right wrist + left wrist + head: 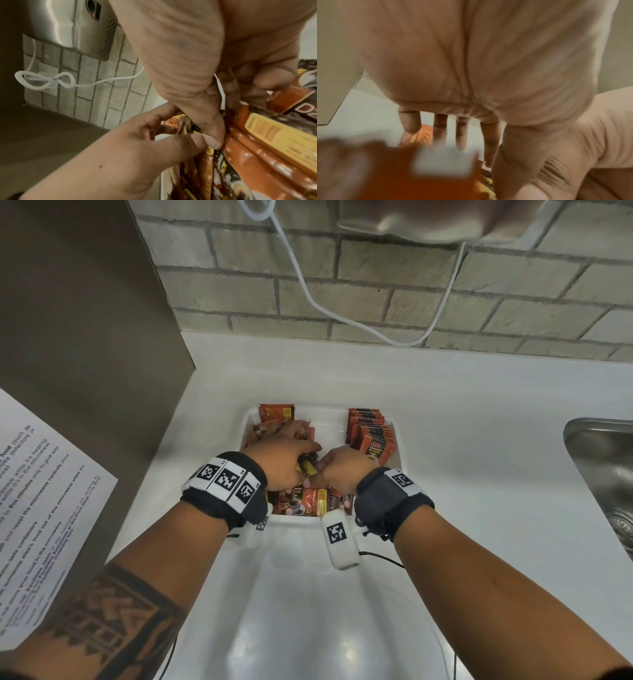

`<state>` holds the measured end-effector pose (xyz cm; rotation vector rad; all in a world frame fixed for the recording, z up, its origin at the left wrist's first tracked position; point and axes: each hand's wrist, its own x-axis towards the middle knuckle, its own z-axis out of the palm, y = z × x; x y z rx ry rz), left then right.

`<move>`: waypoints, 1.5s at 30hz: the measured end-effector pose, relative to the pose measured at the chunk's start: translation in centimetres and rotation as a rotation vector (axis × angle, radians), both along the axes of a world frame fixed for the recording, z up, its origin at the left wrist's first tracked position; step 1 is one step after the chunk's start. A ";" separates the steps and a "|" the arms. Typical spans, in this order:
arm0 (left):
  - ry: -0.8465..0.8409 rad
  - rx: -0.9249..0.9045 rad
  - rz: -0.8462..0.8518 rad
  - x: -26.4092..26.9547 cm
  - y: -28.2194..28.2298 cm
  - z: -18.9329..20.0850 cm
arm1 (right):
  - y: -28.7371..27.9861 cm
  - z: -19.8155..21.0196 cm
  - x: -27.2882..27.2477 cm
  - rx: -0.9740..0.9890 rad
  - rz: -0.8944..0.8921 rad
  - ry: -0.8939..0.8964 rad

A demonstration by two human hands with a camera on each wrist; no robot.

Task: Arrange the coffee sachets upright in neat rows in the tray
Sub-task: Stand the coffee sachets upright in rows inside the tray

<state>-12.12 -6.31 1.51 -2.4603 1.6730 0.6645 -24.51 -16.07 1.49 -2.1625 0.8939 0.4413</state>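
Note:
A white tray [322, 409] sits on the counter, seen in the head view. Red-orange coffee sachets [371, 433] stand upright in a row along its right side. More sachets [306, 501] lie flat at its near end. My left hand [291, 450] is over the tray's left side and holds a bundle of sachets [181, 125] between thumb and fingers. My right hand [337, 463] meets it at the tray's middle; its thumb and curled fingers [271, 78] pinch a sachet [308, 469] against that bundle. In the left wrist view, a blurred orange sachet [436, 182] lies under the palm.
A steel sink [603, 474] is set into the white counter [445, 405] at the right. A brown panel [85, 337] with a printed notice [41, 508] stands at the left. A white cable [308, 289] hangs on the brick wall below a metal unit [428, 220].

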 end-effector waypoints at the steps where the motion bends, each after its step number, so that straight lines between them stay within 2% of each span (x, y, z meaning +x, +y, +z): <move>1: 0.002 -0.002 0.002 0.0 0.0 0.0 | 0.0 0.0 0.0 0.009 -0.016 -0.016; 12: 0.034 -0.022 0.044 -0.3 0.3 0.5 | -0.4 -0.3 -0.7 0.169 -0.207 -0.152; 23: 0.070 0.048 0.035 -1.1 0.2 1.0 | -2.2 1.6 -2.7 0.167 -0.180 -0.210; 25: 0.086 0.019 0.033 -1.1 0.2 1.1 | -2.6 2.2 -3.0 0.172 -0.194 -0.227; 27: 0.127 -0.094 0.047 -0.9 0.0 1.4 | -3.1 2.9 -3.2 0.190 -0.222 -0.265; 29: 0.266 -0.256 0.160 -0.5 -0.1 1.9 | -3.3 3.6 -3.2 0.223 -0.255 -0.326; 30: 0.404 -0.338 0.257 -0.3 -0.1 2.3 | -3.4 3.9 -3.1 0.250 -0.274 -0.373; 33: 0.967 -0.540 0.527 -0.4 0.2 3.7 | -3.4 4.5 -2.6 0.396 -0.366 -0.572; 35: 1.234 -0.521 0.576 -0.5 0.5 4.1 | -3.2 4.9 -2.3 0.514 -0.433 -0.689; 37: 1.422 -0.427 0.555 -0.7 1.0 4.2 | -2.9 5.2 -2.2 0.593 -0.465 -0.745; 39: 1.492 -0.404 0.555 -0.8 1.5 4.0 | -2.7 5.1 -2.5 0.600 -0.466 -0.747; 41: 1.456 -0.418 0.588 -0.8 1.7 3.8 | -2.5 4.3 -2.9 0.509 -0.488 -0.700; 43: 1.404 -0.445 0.625 -0.5 1.9 3.3 | -2.3 3.2 -3.2 0.335 -0.479 -0.571; 45: 1.383 -0.479 0.672 -0.1 2.0 3.1 | -1.9 2.5 -3.3 0.113 -0.303 -0.343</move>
